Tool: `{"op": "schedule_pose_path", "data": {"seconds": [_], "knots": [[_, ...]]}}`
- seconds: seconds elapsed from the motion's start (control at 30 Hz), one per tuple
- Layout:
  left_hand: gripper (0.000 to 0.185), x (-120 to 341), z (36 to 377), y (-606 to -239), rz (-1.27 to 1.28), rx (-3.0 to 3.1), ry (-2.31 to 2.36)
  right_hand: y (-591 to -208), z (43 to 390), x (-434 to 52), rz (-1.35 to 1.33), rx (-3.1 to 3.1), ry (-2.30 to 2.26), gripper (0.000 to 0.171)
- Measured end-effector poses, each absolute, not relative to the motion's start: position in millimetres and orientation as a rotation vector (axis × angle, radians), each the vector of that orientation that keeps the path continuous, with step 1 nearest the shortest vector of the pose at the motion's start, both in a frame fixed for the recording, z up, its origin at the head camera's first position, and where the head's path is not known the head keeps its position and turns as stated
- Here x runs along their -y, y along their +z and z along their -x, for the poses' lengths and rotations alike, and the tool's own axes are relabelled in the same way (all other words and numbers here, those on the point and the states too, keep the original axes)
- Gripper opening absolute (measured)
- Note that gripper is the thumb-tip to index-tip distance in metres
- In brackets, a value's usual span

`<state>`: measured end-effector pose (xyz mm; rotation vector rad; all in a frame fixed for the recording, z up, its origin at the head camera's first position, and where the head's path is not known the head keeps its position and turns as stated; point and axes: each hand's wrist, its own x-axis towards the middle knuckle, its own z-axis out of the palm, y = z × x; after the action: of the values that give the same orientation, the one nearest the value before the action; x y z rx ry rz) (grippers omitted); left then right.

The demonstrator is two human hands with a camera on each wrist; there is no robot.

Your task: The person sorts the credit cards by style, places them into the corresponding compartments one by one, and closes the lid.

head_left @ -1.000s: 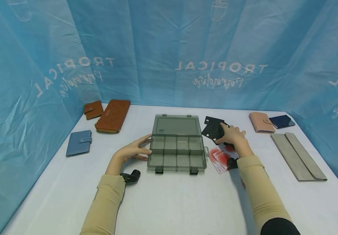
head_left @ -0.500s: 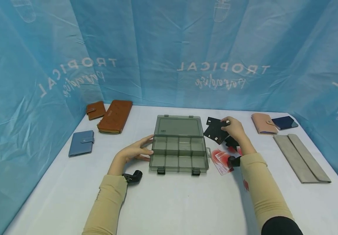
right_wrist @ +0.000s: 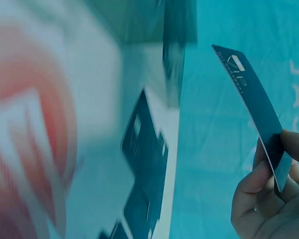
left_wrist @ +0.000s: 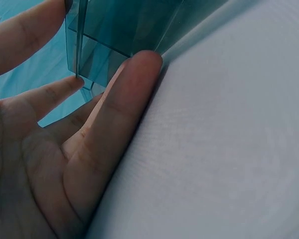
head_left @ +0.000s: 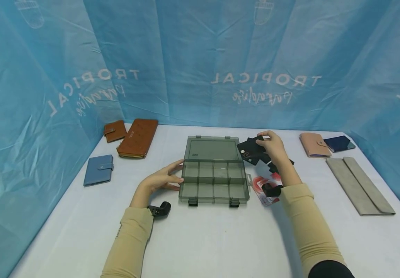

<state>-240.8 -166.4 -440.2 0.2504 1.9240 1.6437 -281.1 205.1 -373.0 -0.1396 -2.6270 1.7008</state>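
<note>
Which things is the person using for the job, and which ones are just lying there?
Part of the job:
black VIP card, held in the right hand
see-through divided box, touched by the left hand
other black cards, probably
red-and-white cards, probably

Just lying about, it seems:
small brown wallet
long brown wallet
blue wallet
tan wallet
dark flat thing
grey pouch

The left arm (head_left: 128, 239) is reaching forward, and the left hand (head_left: 161, 179) is bending rightward at the wrist. In the left wrist view, the fingers (left_wrist: 52, 95) are standing apart, nearly straight, with the palm side showing. The right arm (head_left: 307, 224) is reaching forward and slanting leftward. The right hand (head_left: 273, 146) is positioning itself farther forward than the left, with thumb and fingers pinching; in the right wrist view, some fingers are curling.
</note>
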Motion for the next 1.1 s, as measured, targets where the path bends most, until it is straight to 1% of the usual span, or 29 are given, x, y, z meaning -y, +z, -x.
{"op": "schedule_pose_path", "data": {"seconds": [0.13, 0.23, 0.37, 0.57, 0.9, 1.1], "knots": [[0.084, 166.1, 241.7, -441.2, -0.257, -1.918, 1.657, -369.3, 276.7, -186.8, 0.098, 2.642, 1.782, 0.035], [0.083, 165.4, 241.5, -441.5, -0.261, -1.914, 1.660, -367.4, 273.8, -173.4, 0.029, 2.679, 1.807, 0.031], [0.083, 164.4, 241.3, -441.2, -0.252, -1.912, 1.649, -362.7, 269.8, -157.6, -0.141, 2.802, 1.770, 0.028], [0.084, 164.2, 244.3, -439.2, -0.240, -1.922, 1.656, -355.7, 271.2, -132.5, -0.420, 2.957, 1.706, 0.031], [0.084, 166.4, 245.7, -442.3, -0.251, -1.907, 1.659, -367.5, 274.7, -88.9, -0.555, 3.196, 1.384, 0.023], [0.084, 166.5, 240.7, -439.8, -0.259, -1.904, 1.657, -373.3, 269.8, -76.1, -0.710, 3.312, 1.070, 0.023]]}}
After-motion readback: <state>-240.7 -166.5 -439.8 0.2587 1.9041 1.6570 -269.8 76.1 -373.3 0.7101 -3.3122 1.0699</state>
